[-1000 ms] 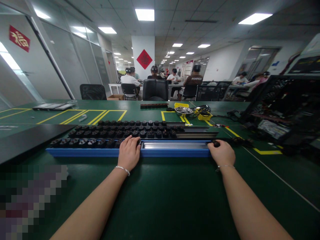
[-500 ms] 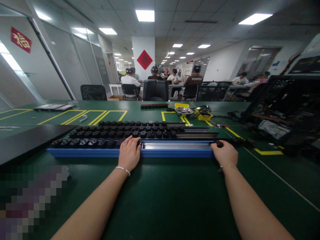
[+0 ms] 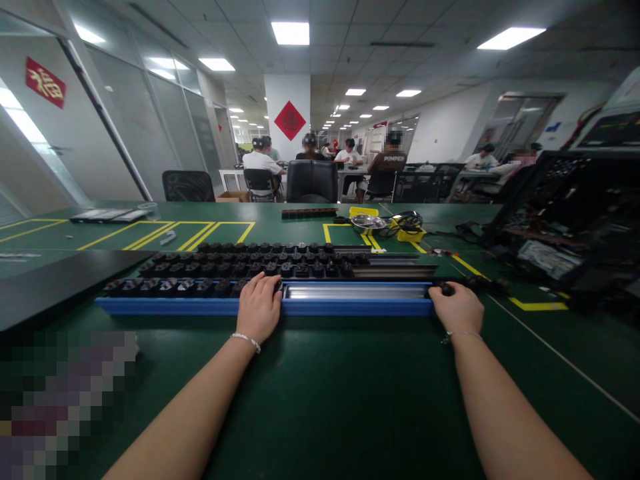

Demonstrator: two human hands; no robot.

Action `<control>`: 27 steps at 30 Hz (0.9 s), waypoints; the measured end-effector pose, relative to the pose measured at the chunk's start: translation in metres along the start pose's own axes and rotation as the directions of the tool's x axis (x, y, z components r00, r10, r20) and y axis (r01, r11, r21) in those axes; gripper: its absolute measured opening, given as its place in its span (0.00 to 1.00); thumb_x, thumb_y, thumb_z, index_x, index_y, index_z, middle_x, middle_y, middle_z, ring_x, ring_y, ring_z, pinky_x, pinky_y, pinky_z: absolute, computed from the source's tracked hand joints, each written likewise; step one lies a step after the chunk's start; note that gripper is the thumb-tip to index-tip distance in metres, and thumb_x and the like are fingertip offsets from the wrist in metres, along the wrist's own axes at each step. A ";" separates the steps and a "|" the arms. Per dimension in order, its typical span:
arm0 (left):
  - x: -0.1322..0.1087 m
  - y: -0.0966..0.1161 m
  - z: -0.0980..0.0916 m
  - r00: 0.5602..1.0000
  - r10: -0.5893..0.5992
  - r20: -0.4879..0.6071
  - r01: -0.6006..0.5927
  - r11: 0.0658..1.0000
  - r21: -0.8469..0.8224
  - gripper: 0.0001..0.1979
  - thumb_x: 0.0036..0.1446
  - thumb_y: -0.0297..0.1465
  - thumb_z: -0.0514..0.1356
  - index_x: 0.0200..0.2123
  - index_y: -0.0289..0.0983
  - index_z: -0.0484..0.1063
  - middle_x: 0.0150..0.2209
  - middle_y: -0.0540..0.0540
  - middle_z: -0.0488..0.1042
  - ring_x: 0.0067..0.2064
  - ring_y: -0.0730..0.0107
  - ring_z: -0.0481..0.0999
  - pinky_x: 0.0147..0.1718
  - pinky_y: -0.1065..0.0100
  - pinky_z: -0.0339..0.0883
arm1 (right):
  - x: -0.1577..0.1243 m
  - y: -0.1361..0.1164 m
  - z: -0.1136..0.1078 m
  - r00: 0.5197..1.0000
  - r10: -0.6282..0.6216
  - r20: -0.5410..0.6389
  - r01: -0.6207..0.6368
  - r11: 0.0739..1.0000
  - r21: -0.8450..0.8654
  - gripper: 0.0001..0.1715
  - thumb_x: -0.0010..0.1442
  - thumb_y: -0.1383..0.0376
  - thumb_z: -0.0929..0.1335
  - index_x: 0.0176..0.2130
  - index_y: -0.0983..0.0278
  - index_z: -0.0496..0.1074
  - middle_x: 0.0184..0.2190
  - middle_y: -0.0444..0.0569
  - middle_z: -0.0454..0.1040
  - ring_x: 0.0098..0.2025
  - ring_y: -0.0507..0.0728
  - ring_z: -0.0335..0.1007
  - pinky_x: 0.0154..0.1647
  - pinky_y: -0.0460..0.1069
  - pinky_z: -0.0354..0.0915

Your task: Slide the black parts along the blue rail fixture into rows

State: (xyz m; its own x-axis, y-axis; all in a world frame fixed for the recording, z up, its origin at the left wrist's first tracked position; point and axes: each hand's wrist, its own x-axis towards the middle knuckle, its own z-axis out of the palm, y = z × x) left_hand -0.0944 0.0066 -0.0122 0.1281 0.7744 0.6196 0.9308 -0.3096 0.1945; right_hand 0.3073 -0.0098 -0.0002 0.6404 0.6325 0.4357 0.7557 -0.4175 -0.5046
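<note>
On the table (image 3: 350, 400): rail (image 3: 350, 307), plug modules (image 3: 167, 286) in its left part; left hand (image 3: 259, 308) at mid-length, right hand (image 3: 459, 311) at right end; behind, further module rows (image 3: 255, 267); panel (image 3: 65, 287) at left, equipment case (image 3: 545, 257) at right.

From here I see bare arms (image 3: 187, 403), a pale, bumpy bracelet (image 3: 245, 339) by the left hand (image 3: 258, 305), a thin chain (image 3: 465, 333) by the right hand (image 3: 461, 309).

Long blue rail (image 3: 350, 307), crosswise, black modules (image 3: 204, 288) leftward

White capitals on a seated person's dark brown cloth shirt (image 3: 391, 162) read "PUMPKIN"; the red square paper sign (image 3: 45, 82) bears a pale gold "福".
</note>
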 end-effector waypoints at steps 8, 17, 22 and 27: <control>0.000 0.001 -0.001 1.000 -0.006 -0.001 0.006 1.000 -0.013 0.18 0.60 0.33 0.48 0.52 0.37 0.66 0.50 0.42 0.72 0.59 0.56 0.60 0.56 0.53 0.54 | 0.014 0.014 -0.004 0.997 0.080 0.016 -0.079 0.997 -0.025 0.25 0.50 0.57 0.63 0.42 0.70 0.74 0.40 0.60 0.73 0.43 0.63 0.66 0.45 0.53 0.60; 0.000 0.000 0.000 1.000 0.009 0.004 -0.009 1.000 -0.007 0.18 0.59 0.33 0.49 0.51 0.36 0.66 0.51 0.42 0.72 0.59 0.56 0.61 0.57 0.54 0.54 | 0.048 0.085 -0.014 0.980 0.191 -0.064 -0.197 0.972 -0.125 0.26 0.51 0.55 0.62 0.43 0.68 0.74 0.38 0.62 0.73 0.40 0.65 0.66 0.37 0.55 0.58; 0.000 0.000 -0.001 1.000 0.007 0.008 -0.007 1.000 -0.005 0.18 0.60 0.33 0.48 0.51 0.36 0.66 0.50 0.42 0.72 0.59 0.56 0.60 0.56 0.53 0.54 | 0.090 0.157 -0.025 0.974 0.215 0.070 -0.185 0.936 -0.300 0.28 0.51 0.57 0.61 0.46 0.71 0.73 0.42 0.68 0.71 0.44 0.67 0.65 0.36 0.56 0.58; 0.000 0.002 -0.003 1.000 0.004 0.007 -0.004 1.000 -0.005 0.18 0.60 0.33 0.48 0.51 0.36 0.66 0.50 0.42 0.72 0.59 0.57 0.60 0.56 0.53 0.54 | 0.124 0.202 -0.018 0.961 0.161 0.223 -0.069 0.925 -0.374 0.26 0.52 0.58 0.59 0.43 0.69 0.72 0.41 0.68 0.71 0.41 0.65 0.67 0.34 0.54 0.61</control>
State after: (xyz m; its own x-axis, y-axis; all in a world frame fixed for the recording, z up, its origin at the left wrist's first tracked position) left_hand -0.0935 0.0040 -0.0093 0.1341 0.7772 0.6148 0.9287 -0.3150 0.1956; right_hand 0.5416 -0.0271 -0.0343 0.7071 0.6860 0.1715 0.7063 -0.6735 -0.2182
